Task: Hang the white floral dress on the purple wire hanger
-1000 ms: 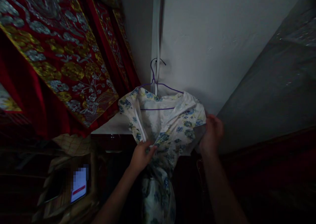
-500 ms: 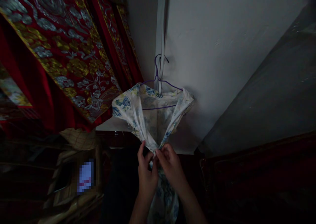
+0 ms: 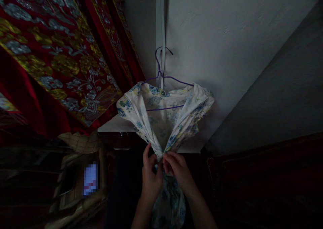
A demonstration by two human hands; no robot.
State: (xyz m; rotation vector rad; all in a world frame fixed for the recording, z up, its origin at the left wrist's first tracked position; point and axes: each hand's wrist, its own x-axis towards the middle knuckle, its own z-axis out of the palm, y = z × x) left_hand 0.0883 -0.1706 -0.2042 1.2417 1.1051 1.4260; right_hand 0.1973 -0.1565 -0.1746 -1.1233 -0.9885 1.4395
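Observation:
A white shirt (image 3: 136, 118) with blue and yellow flowers hangs from a purple wire hanger (image 3: 157, 62), its front spread in a V at the neck. Where the two front edges meet, my left hand (image 3: 152, 175) pinches the left edge between thumb and fingers. My right hand (image 3: 176, 168) grips the right edge close beside it, fingertips nearly touching the left ones. Any button between the fingertips is too small and dark to make out. Below my hands the lower part of the shirt drops between my forearms.
The hanger hooks at a white strip (image 3: 159, 24) on the pale wall (image 3: 207, 30). A red cloth (image 3: 63, 64) with gold and silver embroidery hangs at the left. Beneath it stands a wooden chair or stand (image 3: 75, 207) bearing a blurred-out bright object (image 3: 90, 178).
The shirt's right shoulder has spread outward and the neck opening looks wider. My right hand has shifted slightly right and down; both hands still hold the front edges.

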